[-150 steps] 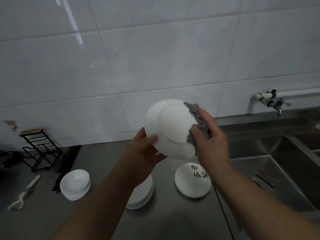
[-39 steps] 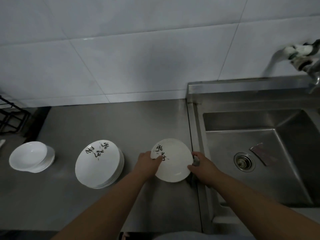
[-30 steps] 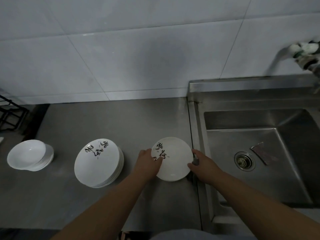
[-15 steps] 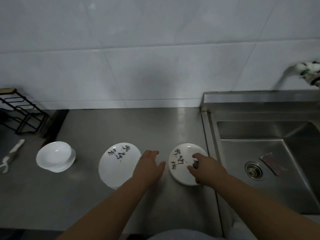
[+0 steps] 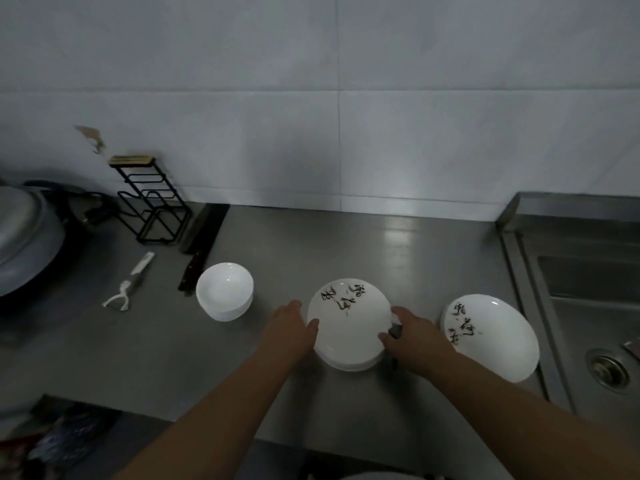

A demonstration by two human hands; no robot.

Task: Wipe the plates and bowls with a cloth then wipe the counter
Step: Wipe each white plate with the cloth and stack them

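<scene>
A: Counter [image 5: 381, 244] first: brushed steel, flat, dull sheen; sink basin [image 5: 588, 282] sunk in at right, round drain [image 5: 607, 370] visible. Large domed lid [image 5: 24, 237] at far left.

B: Dishes?

A: Stack of plates [image 5: 348, 327] centre, glossy white with black brush script. Single plate [image 5: 491, 337] just right of it, same script. Stacked bowls [image 5: 224, 292] left, plain white, round.

B: Hands?

A: Left hand [image 5: 289, 332] curled on the stack's left rim, right hand [image 5: 417, 339] on its right rim, fingers closed over a grey cloth [image 5: 394, 330], mostly hidden.

B: Smaller items?

A: Black wire rack [image 5: 152, 202], knife [image 5: 202, 244], white peeler [image 5: 130, 284], all behind or left of the bowls.
</scene>
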